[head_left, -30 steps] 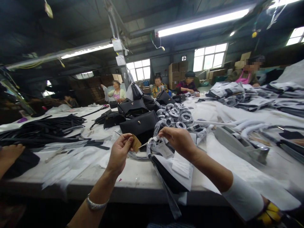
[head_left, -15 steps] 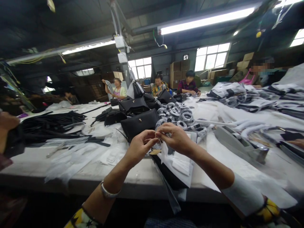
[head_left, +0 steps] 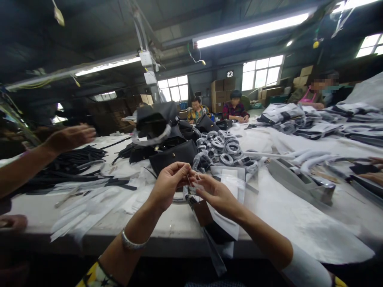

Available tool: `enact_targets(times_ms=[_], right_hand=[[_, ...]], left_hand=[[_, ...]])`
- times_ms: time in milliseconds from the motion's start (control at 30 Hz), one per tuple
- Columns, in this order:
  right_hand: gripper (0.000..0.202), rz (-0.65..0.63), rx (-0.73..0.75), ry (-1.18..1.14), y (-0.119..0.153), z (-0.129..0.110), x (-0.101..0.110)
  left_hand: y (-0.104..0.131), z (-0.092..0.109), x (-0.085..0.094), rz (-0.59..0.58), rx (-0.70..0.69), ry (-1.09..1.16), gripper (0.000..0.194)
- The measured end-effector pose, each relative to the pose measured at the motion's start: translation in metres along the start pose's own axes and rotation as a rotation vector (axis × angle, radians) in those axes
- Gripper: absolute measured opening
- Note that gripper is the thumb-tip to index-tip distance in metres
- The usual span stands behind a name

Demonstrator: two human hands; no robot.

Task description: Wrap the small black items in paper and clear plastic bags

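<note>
My left hand (head_left: 167, 184) is closed in a pinch on a thin pale string (head_left: 189, 179). Close beside it, my right hand (head_left: 220, 196) has its fingertips pressed at the same string and a small clear plastic bit. A brown tag (head_left: 203, 213) shows just below my hands, seemingly on that string. Under them a black bag (head_left: 220, 231) partly wrapped in white sheeting lies at the table's front edge. White paper (head_left: 229, 177) lies on it, partly hidden by my right hand.
Black handbags (head_left: 173, 157) and plastic-wrapped rings (head_left: 226, 159) are heaped ahead. A blurred black bag (head_left: 155, 123) is above the pile, near a co-worker's outstretched hand (head_left: 70, 137). A grey tape dispenser (head_left: 295, 179) stands right; black straps (head_left: 74, 159) lie left. Co-workers sit across the table.
My hands have shifted slightly left, and the brown tag now hangs in plain view below them. The co-worker's arm at left has reached forward, and a black bag has appeared above the pile.
</note>
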State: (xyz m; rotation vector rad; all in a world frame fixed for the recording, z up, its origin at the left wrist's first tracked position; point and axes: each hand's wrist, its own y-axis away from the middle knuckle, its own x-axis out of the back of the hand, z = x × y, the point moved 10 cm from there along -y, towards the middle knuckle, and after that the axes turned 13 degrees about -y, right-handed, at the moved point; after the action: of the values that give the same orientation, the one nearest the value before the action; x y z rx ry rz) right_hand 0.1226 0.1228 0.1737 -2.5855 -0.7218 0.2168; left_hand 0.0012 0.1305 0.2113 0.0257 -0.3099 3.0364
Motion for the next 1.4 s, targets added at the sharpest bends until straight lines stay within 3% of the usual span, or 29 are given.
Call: enact_targets(times_ms=[67, 167, 267, 500, 633, 800, 900, 1000, 1100, 1167, 1333, 1400], right_hand=[[0.029, 0.048, 0.042, 0.078, 0.001, -0.003, 0.004], [0.032, 0.078, 0.096, 0.240, 0.007, -0.002, 0.010], [0.038, 0.022, 0.138, 0.287, 0.017, -0.001, 0.007], [0.071, -0.001, 0.057, -0.068, 0.016, -0.013, 0.003], [0.076, 0.055, 0.052, -0.022, 0.001, -0.016, -0.007], [0.054, 0.139, -0.013, -0.083, -0.001, -0.004, -0.009], [0.039, 0.078, -0.158, -0.254, 0.004, 0.017, -0.010], [0.038, 0.070, -0.285, -0.368, 0.007, 0.034, 0.001], [0.037, 0.145, -0.316, -0.393, 0.003, 0.039, 0.025], [0.039, 0.160, -0.333, -0.341, -0.003, 0.039, 0.038], [0.049, 0.052, -0.490, 0.027, -0.016, 0.054, 0.054], [0.051, 0.000, -0.561, 0.107, -0.020, 0.067, 0.056]], left_hand=[[-0.002, 0.001, 0.002, 0.011, 0.026, 0.081, 0.031], [-0.002, 0.006, 0.007, 0.048, 0.032, 0.221, 0.029], [0.000, 0.010, 0.010, 0.077, -0.011, 0.298, 0.028], [0.004, 0.010, -0.016, -0.051, -0.052, 0.297, 0.016], [0.004, 0.015, -0.022, -0.052, -0.073, 0.307, 0.014], [0.006, 0.011, -0.012, -0.020, -0.058, 0.305, 0.012], [0.008, 0.004, -0.001, 0.029, -0.037, 0.309, 0.011], [0.009, -0.004, 0.009, 0.076, -0.033, 0.325, 0.014], [0.008, -0.021, 0.016, 0.098, -0.024, 0.332, 0.019], [0.008, -0.043, 0.024, 0.125, 0.008, 0.289, 0.023], [0.018, -0.125, 0.062, 0.344, 0.147, 0.183, 0.028], [0.022, -0.157, 0.064, 0.330, 0.232, 0.194, 0.027]])
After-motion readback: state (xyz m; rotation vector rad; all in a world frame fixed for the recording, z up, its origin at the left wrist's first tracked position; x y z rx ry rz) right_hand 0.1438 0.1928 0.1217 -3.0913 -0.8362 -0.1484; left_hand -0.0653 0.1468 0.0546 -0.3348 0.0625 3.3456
